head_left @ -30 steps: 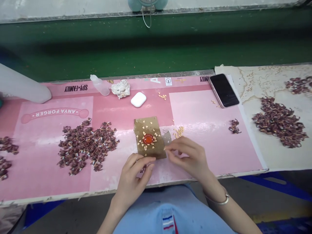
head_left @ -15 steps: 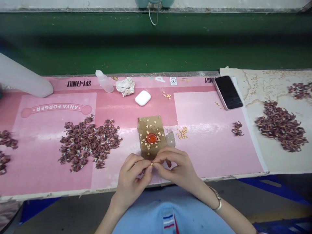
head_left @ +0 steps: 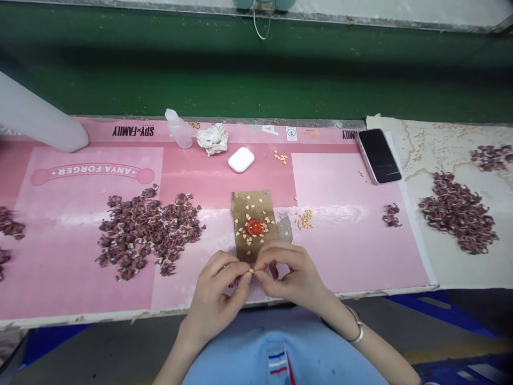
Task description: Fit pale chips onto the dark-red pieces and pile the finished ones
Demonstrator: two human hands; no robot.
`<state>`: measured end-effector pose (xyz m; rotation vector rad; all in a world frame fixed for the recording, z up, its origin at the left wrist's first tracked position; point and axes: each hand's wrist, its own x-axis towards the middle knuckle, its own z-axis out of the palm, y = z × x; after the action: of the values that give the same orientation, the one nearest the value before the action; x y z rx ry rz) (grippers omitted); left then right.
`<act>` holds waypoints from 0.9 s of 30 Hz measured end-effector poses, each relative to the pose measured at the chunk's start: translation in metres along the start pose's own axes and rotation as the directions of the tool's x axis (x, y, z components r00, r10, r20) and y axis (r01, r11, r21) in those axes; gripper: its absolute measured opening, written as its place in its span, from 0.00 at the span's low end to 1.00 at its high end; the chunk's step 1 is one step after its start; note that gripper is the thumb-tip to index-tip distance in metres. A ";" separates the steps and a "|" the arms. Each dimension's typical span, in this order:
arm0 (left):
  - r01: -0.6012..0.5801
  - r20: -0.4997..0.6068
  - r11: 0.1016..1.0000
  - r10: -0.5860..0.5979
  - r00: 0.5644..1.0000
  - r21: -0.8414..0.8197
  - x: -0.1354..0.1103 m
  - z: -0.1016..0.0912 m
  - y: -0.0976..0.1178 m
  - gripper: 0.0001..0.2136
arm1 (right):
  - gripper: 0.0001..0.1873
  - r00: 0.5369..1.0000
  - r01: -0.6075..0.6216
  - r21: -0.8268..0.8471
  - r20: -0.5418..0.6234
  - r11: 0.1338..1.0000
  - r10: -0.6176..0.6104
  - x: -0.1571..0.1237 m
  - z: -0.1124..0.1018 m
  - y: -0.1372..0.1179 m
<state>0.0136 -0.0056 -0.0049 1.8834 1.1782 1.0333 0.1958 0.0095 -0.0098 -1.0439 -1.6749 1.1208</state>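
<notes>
White case (head_left: 241, 160) beyond brown sheet (head_left: 241, 249)

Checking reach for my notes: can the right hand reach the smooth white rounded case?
Probably yes: the right hand is at a tiny tan piece, but nothing tall blocks the white case.

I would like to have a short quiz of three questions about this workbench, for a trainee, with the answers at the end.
1. Where does the glossy orange-red blob lie?
a) on the smartphone
b) on the brown rectangular sheet
c) under the squeeze bottle

2. True or false: a small pale-yellow piece shows between the left hand and the right hand.

3. What lies between the squeeze bottle and the white rounded case?

Key:
1. b
2. True
3. The crumpled white wad
</notes>
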 end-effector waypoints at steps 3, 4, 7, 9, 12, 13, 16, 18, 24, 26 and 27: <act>-0.003 0.001 1.000 0.003 1.000 -0.005 0.001 0.000 -0.001 0.06 | 0.06 1.000 -0.001 0.002 0.007 1.000 0.001 0.001 -0.001 0.000; -0.002 0.008 1.000 0.002 1.000 -0.007 0.001 0.000 -0.001 0.06 | 0.06 1.000 0.002 -0.001 0.011 1.000 -0.002 0.002 -0.001 0.000; 0.001 0.022 1.000 0.000 1.000 -0.013 0.002 -0.001 -0.002 0.07 | 0.06 1.000 0.012 -0.019 0.022 1.000 -0.012 0.002 -0.004 0.001; 0.003 0.027 1.000 -0.002 1.000 -0.012 0.003 -0.002 -0.002 0.07 | 0.06 1.000 0.015 -0.029 0.021 0.999 -0.015 0.004 -0.006 0.001; 0.027 0.045 0.999 -0.025 0.999 -0.035 0.005 -0.002 -0.004 0.07 | 0.06 1.000 0.006 -0.054 0.010 0.999 -0.006 0.006 -0.007 0.000; 0.039 0.054 0.998 -0.036 0.998 -0.051 0.006 -0.002 -0.004 0.07 | 0.07 1.000 0.004 -0.062 0.009 0.998 -0.004 0.007 -0.007 -0.001; 0.061 0.068 0.992 -0.054 0.996 -0.107 0.007 -0.001 -0.004 0.09 | 0.07 1.000 0.006 -0.063 0.024 0.998 -0.005 0.008 -0.004 -0.003; 0.070 0.069 0.990 -0.062 0.996 -0.124 0.007 -0.001 -0.005 0.09 | 0.07 1.000 0.003 -0.057 0.029 0.998 -0.002 0.007 -0.004 -0.003; 0.140 -0.016 0.990 -0.140 0.990 0.008 -0.001 -0.018 -0.017 0.09 | 0.07 0.990 -0.028 -0.276 -0.139 0.961 -0.011 -0.008 -0.026 0.008; 0.163 -0.048 0.984 -0.160 0.986 0.069 -0.004 -0.023 -0.022 0.09 | 0.07 0.986 -0.023 -0.407 -0.161 0.913 -0.047 -0.013 -0.033 0.014; 0.166 -0.056 0.982 -0.161 0.985 0.092 -0.004 -0.024 -0.024 0.09 | 0.07 0.987 -0.001 -0.469 -0.142 0.883 -0.075 -0.015 -0.035 0.017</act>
<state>-0.0179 0.0021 -0.0152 1.8079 1.4091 0.9515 0.2359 0.0084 -0.0201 -1.3533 -1.8731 0.5926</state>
